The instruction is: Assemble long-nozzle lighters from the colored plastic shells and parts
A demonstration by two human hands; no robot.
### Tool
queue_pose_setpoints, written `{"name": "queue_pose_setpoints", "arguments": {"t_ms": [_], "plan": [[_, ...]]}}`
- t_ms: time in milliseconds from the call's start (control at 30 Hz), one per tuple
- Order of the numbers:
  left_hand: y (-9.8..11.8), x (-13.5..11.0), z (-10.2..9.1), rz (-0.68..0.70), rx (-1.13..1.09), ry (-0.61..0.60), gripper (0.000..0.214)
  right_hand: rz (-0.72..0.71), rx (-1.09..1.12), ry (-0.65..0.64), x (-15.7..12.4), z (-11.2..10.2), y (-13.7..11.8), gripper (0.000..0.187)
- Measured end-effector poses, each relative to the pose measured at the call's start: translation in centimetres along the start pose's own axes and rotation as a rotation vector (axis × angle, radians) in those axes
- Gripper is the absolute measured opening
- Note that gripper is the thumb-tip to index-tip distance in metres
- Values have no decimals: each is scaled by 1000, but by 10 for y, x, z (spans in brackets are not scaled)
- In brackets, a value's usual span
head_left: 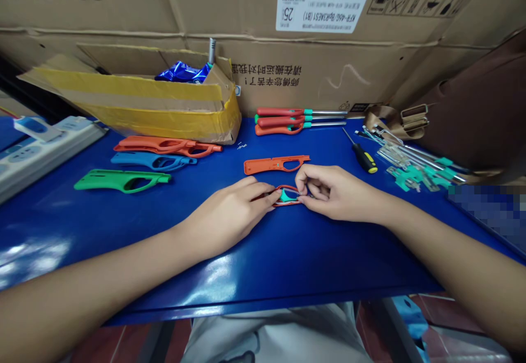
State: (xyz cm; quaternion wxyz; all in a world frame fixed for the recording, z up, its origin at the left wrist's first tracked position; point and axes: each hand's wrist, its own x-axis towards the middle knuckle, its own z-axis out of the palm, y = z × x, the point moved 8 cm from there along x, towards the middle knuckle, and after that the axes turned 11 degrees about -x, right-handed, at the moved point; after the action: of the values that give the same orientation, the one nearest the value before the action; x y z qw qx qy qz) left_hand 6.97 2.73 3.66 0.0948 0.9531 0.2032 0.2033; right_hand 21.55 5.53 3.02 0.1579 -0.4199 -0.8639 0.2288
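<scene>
Both my hands meet at the middle of the blue table [263, 253]. My left hand [230, 212] lies closed over one end of an orange lighter shell half [287, 196] that has a teal trigger piece in it. My right hand [332, 190] pinches the other end of the same shell, fingers curled. Just behind them lies a second orange shell half [274, 164], apart from both hands.
Orange [164, 145], blue [152, 161] and green [121, 180] lighter bodies lie at the left. Assembled lighters [296, 120], a yellow-black screwdriver [361, 155] and metal tubes with teal parts [415, 168] lie behind and right. A taped cardboard box [156, 108] and a power strip [36, 144] stand at the left.
</scene>
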Motion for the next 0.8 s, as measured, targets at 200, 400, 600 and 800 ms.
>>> {"name": "queue_pose_setpoints", "arguments": {"t_ms": [200, 400, 600, 800], "plan": [[-3, -2, -5, 29, -104, 86, 20, 39, 51, -24, -1, 0, 6, 10], [-4, -1, -5, 21, -141, 89, 17, 33, 78, -51, -2, 1, 3, 15], [-4, -1, -5, 23, -186, 114, 18, 30, 35, -65, -3, 1, -1, 9], [-4, 0, -4, 2, -190, 95, 17, 9, -11, -63, -4, 1, -3, 11]]}}
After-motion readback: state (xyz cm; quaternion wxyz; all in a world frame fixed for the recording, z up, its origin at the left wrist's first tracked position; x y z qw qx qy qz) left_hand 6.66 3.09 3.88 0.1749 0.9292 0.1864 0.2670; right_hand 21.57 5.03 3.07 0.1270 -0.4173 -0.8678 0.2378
